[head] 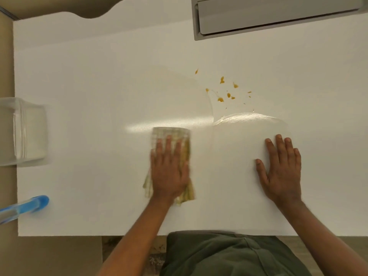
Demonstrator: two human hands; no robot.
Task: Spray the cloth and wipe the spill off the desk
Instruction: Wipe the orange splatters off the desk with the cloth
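A checked yellow-green cloth [171, 134] lies flat on the white desk [89, 86], and my left hand [169, 168] presses down on it with fingers spread. Orange spill drops [222, 94] are scattered beyond and to the right of the cloth, apart from it. A wet, shiny wiped streak [249, 118] runs between the cloth and the drops. My right hand [282, 170] rests flat on the desk to the right, palm down, holding nothing. The blue spray bottle [25, 208] lies at the desk's near left edge.
A clear plastic container [23, 132] stands at the left edge of the desk. A grey cable tray lid [278, 16] is set into the far right of the desk. The desk's front edge is just before my torso.
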